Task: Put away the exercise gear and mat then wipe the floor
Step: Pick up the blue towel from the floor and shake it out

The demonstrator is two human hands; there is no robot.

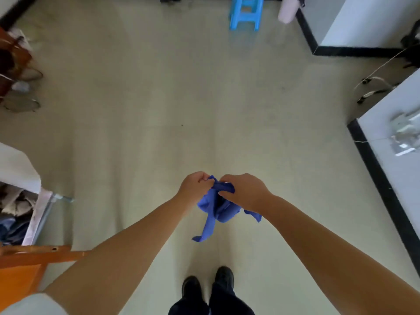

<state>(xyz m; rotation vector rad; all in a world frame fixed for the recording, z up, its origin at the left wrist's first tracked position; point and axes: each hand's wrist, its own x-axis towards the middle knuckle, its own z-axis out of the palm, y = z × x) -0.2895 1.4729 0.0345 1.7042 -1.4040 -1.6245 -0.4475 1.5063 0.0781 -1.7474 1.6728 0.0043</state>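
Observation:
I stand on a pale floor and hold a crumpled blue cloth at waist height in front of me. My left hand pinches its top edge from the left. My right hand grips the same bunched top from the right, the two hands almost touching. Loose ends of the cloth hang down below both hands. No mat or exercise gear shows on the floor near me.
A blue plastic stool stands at the far end, with a pale rolled object beside it. White walls with black skirting run along the right, cables at their foot. An orange chair and a cluttered bed frame are on the left.

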